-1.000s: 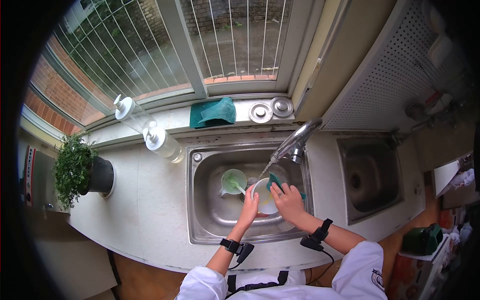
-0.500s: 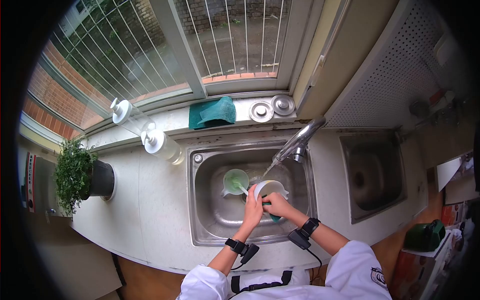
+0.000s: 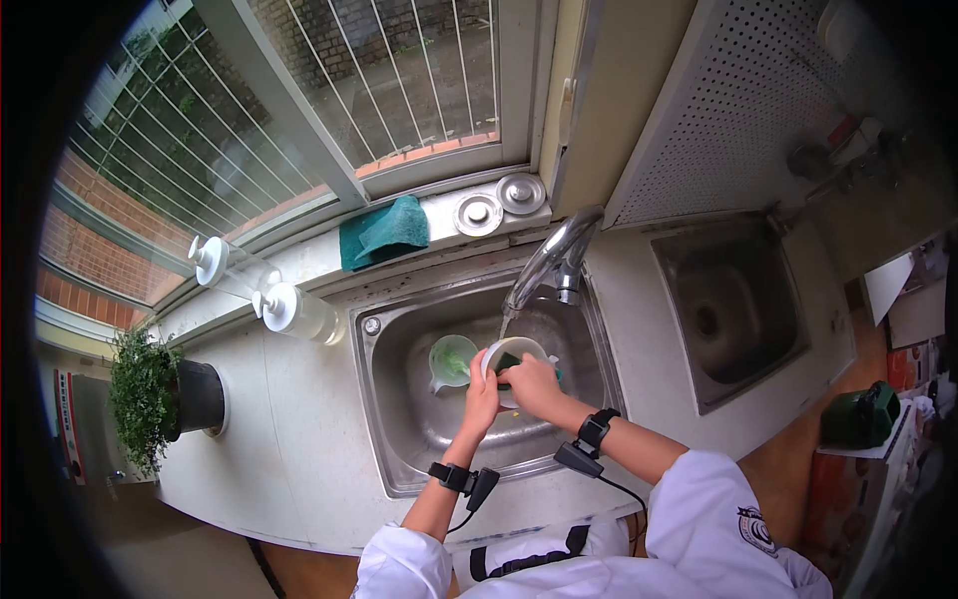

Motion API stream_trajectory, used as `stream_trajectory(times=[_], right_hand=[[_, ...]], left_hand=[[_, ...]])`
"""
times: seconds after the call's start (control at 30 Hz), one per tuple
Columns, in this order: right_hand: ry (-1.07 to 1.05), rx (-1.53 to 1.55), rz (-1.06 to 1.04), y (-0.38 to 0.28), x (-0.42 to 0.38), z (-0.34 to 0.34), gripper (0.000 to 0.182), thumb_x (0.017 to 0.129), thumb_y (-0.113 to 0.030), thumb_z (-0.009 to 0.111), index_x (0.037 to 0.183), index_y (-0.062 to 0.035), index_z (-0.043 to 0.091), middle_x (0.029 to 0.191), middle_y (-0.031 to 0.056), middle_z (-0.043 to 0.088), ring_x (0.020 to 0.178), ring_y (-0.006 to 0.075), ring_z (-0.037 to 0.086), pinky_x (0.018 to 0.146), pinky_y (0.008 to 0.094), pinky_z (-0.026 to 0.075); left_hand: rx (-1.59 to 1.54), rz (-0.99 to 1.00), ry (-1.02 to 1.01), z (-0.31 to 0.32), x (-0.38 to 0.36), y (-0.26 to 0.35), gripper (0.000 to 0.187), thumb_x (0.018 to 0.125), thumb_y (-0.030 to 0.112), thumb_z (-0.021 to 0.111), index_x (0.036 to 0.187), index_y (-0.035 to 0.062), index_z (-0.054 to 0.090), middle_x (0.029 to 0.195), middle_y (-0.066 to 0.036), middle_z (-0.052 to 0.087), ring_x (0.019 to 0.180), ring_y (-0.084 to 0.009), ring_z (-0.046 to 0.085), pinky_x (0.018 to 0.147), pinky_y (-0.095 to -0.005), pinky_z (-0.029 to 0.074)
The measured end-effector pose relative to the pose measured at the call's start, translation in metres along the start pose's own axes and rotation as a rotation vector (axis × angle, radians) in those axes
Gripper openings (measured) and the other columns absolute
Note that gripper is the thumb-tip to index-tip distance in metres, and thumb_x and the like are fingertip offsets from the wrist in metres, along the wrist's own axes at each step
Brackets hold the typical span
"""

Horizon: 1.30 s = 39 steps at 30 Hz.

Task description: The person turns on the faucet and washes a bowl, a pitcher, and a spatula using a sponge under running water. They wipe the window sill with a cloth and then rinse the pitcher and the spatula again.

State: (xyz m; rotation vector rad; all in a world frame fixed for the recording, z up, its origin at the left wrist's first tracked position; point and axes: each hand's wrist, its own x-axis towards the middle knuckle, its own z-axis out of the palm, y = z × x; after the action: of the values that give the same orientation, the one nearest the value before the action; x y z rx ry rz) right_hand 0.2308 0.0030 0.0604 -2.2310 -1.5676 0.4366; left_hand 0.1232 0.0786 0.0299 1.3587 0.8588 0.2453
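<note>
My left hand (image 3: 481,400) grips the left side of a white bowl (image 3: 529,346) above the metal sink basin (image 3: 411,424). Inside the bowl, my right hand (image 3: 532,386) is closed on a dark green scrubbing pad (image 3: 507,362). Water runs from the chrome faucet (image 3: 544,262) near the bowl's far rim. A pale green bowl (image 3: 452,361) with green contents lies in the basin, left of my hands. Something teal shows beside the white bowl's right side, mostly hidden.
Two pump bottles (image 3: 299,314) (image 3: 226,266), a teal cloth (image 3: 385,233) and two metal sink strainers (image 3: 478,214) stand along the window side. A potted plant (image 3: 150,394) is at left, a second sink (image 3: 723,319) at right.
The view has shifted and turned. The white bowl has tipped so its inside shows more, and my right hand with the green pad has moved from below the bowl into it.
</note>
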Motion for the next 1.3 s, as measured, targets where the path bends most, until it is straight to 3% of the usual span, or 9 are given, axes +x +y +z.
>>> stream_trajectory(times=[0.17,0.27,0.4,0.57,0.73,1.0,1.13,1.27,1.3], right_hand=[[-0.259,-0.541,0.034,-0.018,-0.004,0.004,0.017,0.069,-0.025,0.067,0.076,-0.0114,0.071,0.074,0.0052,0.068,0.083,0.0206,0.061,0.066,0.0338,0.045],[-0.413,-0.196,0.165,-0.012,-0.002,0.004,0.022,0.067,-0.028,0.070,0.078,-0.0087,0.071,0.075,0.0085,0.068,0.079,0.0241,0.066,0.066,0.0380,0.049],[0.003,0.592,0.310,-0.001,0.004,0.016,0.020,0.071,-0.021,0.066,0.073,-0.0013,0.068,0.073,0.0150,0.066,0.071,0.0327,0.066,0.067,0.0447,0.051],[0.015,-0.434,0.238,-0.008,0.052,0.006,0.010,0.070,-0.019,0.065,0.078,-0.0149,0.072,0.072,0.0105,0.067,0.080,0.0261,0.065,0.065,0.0371,0.051],[-0.454,0.669,0.153,0.039,0.068,0.019,0.020,0.064,-0.022,0.068,0.077,-0.0073,0.071,0.071,0.0121,0.067,0.067,0.0269,0.064,0.060,0.0342,0.048],[0.099,-0.337,-0.219,0.033,0.045,0.006,0.016,0.074,-0.020,0.063,0.082,-0.0078,0.070,0.068,0.0075,0.064,0.068,0.0279,0.064,0.061,0.0422,0.050],[-0.434,-0.194,0.209,0.007,0.040,-0.007,0.016,0.071,-0.017,0.066,0.083,-0.0072,0.070,0.083,0.0110,0.069,0.081,0.0289,0.066,0.069,0.0395,0.052],[-0.049,0.448,0.285,0.023,0.041,0.011,0.015,0.070,-0.017,0.067,0.078,-0.0055,0.070,0.081,0.0140,0.068,0.080,0.0321,0.066,0.067,0.0424,0.052],[-0.005,0.114,0.319,0.007,0.044,0.003,0.016,0.071,-0.018,0.067,0.082,-0.0081,0.071,0.082,0.0114,0.069,0.078,0.0301,0.066,0.067,0.0424,0.052]], left_hand=[[0.190,-0.010,-0.060,0.002,-0.003,0.005,0.039,0.096,0.018,0.033,0.135,0.0158,0.030,0.118,-0.022,0.053,0.106,-0.0347,0.056,0.076,-0.0393,0.053],[0.210,-0.044,-0.033,0.006,-0.007,0.004,0.039,0.096,0.021,0.035,0.134,0.0147,0.033,0.115,-0.023,0.055,0.105,-0.0349,0.056,0.083,-0.0405,0.049],[-0.088,-0.160,0.022,-0.004,0.003,0.000,0.037,0.097,0.025,0.033,0.132,0.0145,0.034,0.114,-0.022,0.055,0.101,-0.0334,0.058,0.073,-0.0399,0.054],[0.076,-0.124,0.044,-0.011,0.034,0.037,0.038,0.097,0.027,0.031,0.132,0.0141,0.032,0.112,-0.021,0.054,0.089,-0.0361,0.062,0.053,-0.0398,0.059],[-0.082,-0.243,0.039,-0.019,0.044,0.042,0.037,0.097,0.028,0.030,0.132,0.0154,0.032,0.123,-0.018,0.043,0.102,-0.0348,0.056,0.055,-0.0434,0.060],[-0.039,-0.290,-0.113,-0.015,0.048,0.049,0.037,0.095,0.018,0.032,0.132,0.0127,0.031,0.120,-0.020,0.047,0.096,-0.0375,0.059,0.054,-0.0437,0.060],[0.191,-0.214,-0.133,-0.002,0.041,0.055,0.041,0.092,0.013,0.035,0.132,0.0142,0.029,0.116,-0.023,0.052,0.083,-0.0380,0.064,0.051,-0.0432,0.060],[-0.043,-0.234,-0.111,-0.009,0.049,0.039,0.037,0.095,0.019,0.034,0.132,0.0184,0.027,0.118,-0.018,0.049,0.091,-0.0322,0.062,0.052,-0.0399,0.059],[-0.034,-0.234,-0.111,-0.004,0.047,0.043,0.038,0.095,0.018,0.034,0.132,0.0186,0.027,0.119,-0.018,0.048,0.092,-0.0326,0.062,0.052,-0.0402,0.059]])
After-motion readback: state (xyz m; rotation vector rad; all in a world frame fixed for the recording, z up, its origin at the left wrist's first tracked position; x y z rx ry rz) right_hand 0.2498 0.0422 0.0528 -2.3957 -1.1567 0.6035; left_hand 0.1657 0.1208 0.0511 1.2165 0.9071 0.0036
